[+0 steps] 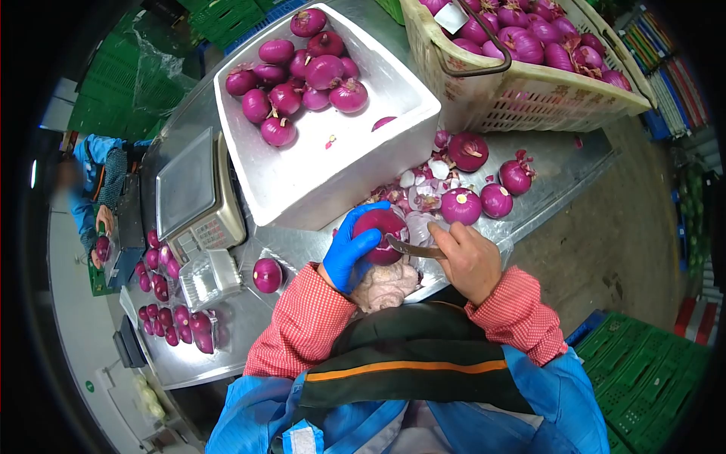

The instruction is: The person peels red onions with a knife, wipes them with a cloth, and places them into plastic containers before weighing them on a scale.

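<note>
My left hand (349, 250), in a blue glove, is closed around a red onion (383, 233) just over the table's near edge. Bare of any glove, my right hand (467, 261) grips a knife (414, 249) whose curved blade tip touches or nearly touches the onion. Beneath the onion lies a crumpled pale cloth (384, 287). Onion peelings and pale trimmed ends (423, 181) are heaped just beyond my hands. Several whole onions, among them a trimmed one (460, 206), rest to the right of that heap.
A white foam box (333, 189) holding onions stands ahead; a cream crate (529, 102) full of onions is at upper right. On the left are a scale (200, 193), clear plastic trays (208, 280) and packed onions. A co-worker (102, 189) stands at far left, holding onions.
</note>
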Tool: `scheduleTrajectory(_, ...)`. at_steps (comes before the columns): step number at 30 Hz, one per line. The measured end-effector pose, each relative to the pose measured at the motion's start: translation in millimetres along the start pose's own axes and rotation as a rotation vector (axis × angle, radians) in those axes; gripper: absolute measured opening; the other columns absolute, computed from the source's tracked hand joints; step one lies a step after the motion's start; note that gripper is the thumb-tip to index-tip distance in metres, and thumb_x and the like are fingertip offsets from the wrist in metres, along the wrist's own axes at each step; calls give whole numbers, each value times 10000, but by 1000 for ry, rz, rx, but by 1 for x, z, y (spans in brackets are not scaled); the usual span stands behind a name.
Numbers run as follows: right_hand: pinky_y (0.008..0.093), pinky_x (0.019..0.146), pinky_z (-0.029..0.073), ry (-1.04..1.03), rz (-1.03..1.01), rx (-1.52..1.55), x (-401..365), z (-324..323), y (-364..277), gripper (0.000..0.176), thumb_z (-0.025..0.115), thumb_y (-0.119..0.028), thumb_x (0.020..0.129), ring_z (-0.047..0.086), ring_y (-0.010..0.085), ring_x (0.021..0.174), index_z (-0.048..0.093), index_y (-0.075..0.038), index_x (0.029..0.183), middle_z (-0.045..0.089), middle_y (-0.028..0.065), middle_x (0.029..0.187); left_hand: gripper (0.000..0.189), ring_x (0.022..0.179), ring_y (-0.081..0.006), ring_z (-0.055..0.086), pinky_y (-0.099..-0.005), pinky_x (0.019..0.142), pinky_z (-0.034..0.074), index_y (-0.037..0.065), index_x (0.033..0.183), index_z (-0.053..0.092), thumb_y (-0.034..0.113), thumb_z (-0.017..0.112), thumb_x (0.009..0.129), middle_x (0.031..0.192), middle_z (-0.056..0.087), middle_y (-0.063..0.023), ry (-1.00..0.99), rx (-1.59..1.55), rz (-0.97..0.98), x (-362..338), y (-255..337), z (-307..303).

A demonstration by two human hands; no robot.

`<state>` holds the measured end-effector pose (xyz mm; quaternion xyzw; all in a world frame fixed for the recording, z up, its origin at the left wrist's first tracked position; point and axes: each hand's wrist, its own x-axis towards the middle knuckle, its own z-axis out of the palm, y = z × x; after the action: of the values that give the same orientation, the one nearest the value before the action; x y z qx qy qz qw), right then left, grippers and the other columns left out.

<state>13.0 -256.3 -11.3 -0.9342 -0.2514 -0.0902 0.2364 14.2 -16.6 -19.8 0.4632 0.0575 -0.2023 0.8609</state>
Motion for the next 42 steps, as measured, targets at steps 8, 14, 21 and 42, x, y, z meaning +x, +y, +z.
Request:
scheduleTrajectory(8,385,659,514,-4,297,468,3,22,9,320,662,-180,861,635,281,775,636,-86,1165,573,97,855,646,1234,-231,528,-364,1057,429,49,1373,473,250,766,833,1327,546,-115,31,337,117,-2,-25,1)
scheduleTrajectory(14,360,645,518,-76,48,158,-5,-1,0,408,723,-173,800,634,253,779,627,-91,1187,563,79,860,557,1195,-255,582,-401,1049,472,16,1368,463,218,691,902,1284,582,-138,24,-215,-80,4,-3,-9)
scheduleTrajectory(21,342,618,513,-1,-35,76,-2,7,4,483,766,-162,736,613,226,761,630,-98,1195,546,53,850,505,1187,-254,578,-393,1044,469,27,1363,477,192,657,920,1270,587,-129,55,-250,-175,2,3,-3)
scheduleTrajectory(42,350,647,500,-123,456,767,-3,46,3,308,515,-278,998,650,249,719,657,-38,1129,612,115,757,653,1159,-290,617,-427,847,606,70,1424,419,331,687,889,1330,554,-149,124,-114,-125,8,-1,2)
